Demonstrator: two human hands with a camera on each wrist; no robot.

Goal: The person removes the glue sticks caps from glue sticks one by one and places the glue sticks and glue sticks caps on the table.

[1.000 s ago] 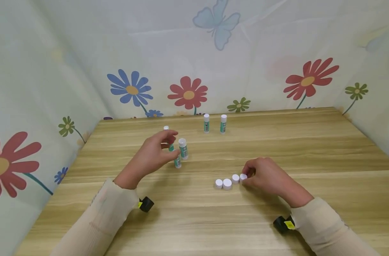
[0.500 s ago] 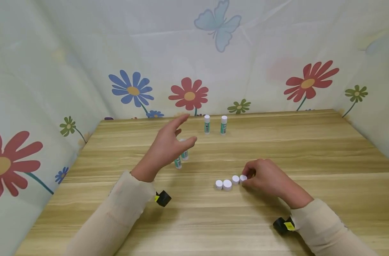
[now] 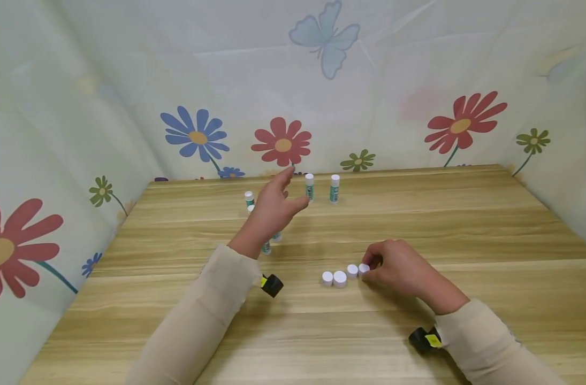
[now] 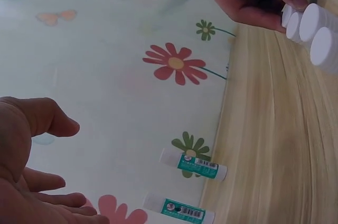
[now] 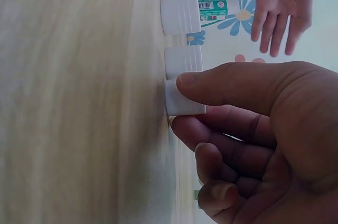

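Note:
My left hand (image 3: 273,208) is held above the table with fingers extended and thumb apart, holding nothing. Just beyond its thumb stand two upright glue sticks, the left one (image 3: 309,188) nearer and the right one (image 3: 334,189); both have white tops and green labels. More glue sticks (image 3: 266,247) stand behind and below the left hand, partly hidden by it. My right hand (image 3: 394,270) pinches a round white cap (image 5: 185,100) on the tabletop between thumb and index finger. Several white caps (image 3: 340,279) form a row, the pinched one at its right end.
The wood-grain table (image 3: 370,342) ends at the back against a curtain (image 3: 389,80) printed with flowers and a butterfly. Black wrist cameras (image 3: 272,285) hang under both sleeves.
My left hand has moved right and away from the left group of glue sticks toward the two at the back, its fingers spreading. The right hand stays at the cap.

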